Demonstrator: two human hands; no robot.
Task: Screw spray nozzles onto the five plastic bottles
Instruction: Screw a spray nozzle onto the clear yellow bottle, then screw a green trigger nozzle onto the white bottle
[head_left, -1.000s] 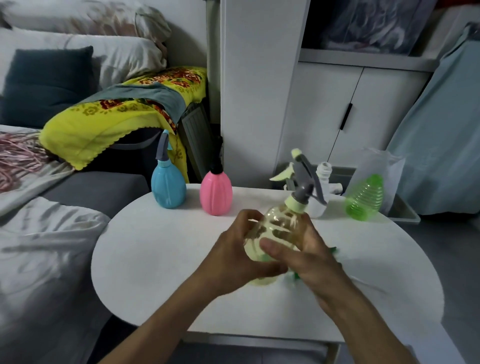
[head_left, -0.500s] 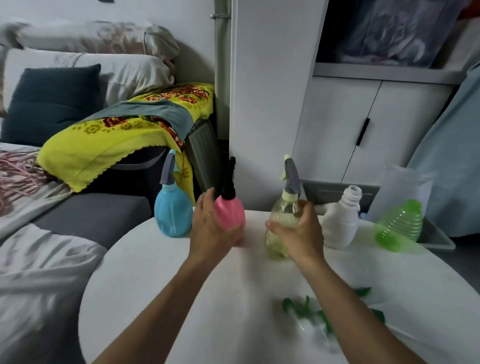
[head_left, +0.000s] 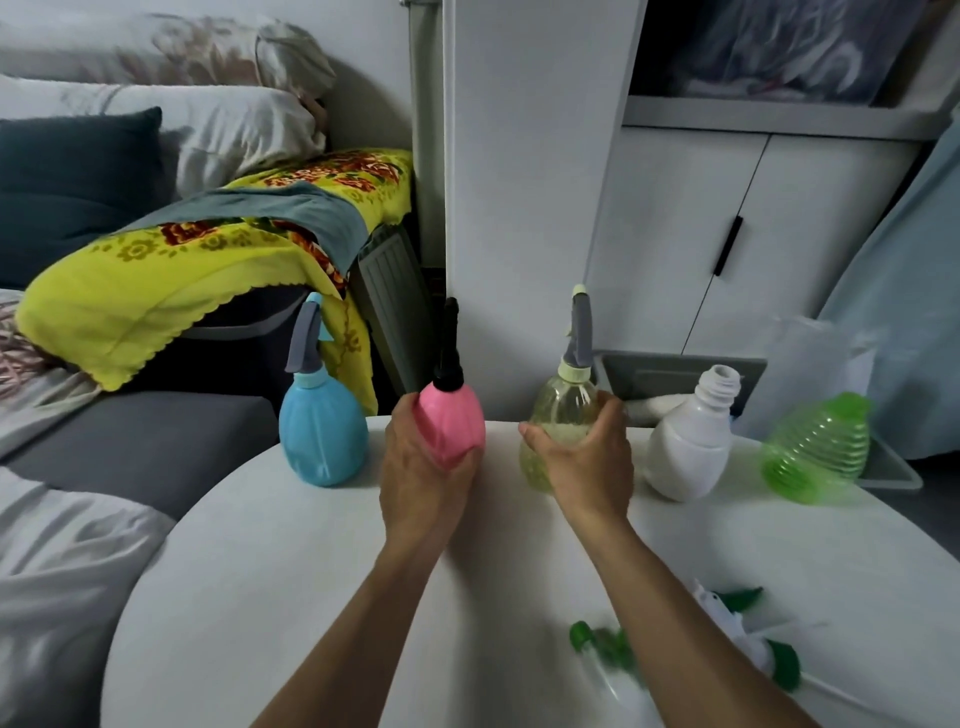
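Pink bottle (head_left: 453, 421) and yellow bottle (head_left: 563, 415) in hands

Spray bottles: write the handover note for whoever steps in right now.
Left hand: wrapped around the pink bottle, which has its black nozzle on.
Right hand: gripping the clear yellow bottle, nozzle fitted, standing on the table.
Done: blue bottle, pink and yellow all carry nozzles, in a row at the far edge.
Left: white bottle stands upright with a bare open neck; green bottle lies tilted at the far right with no nozzle on it.
Loose green and white nozzle parts lie near the right forearm, blurred; use those for the last two.
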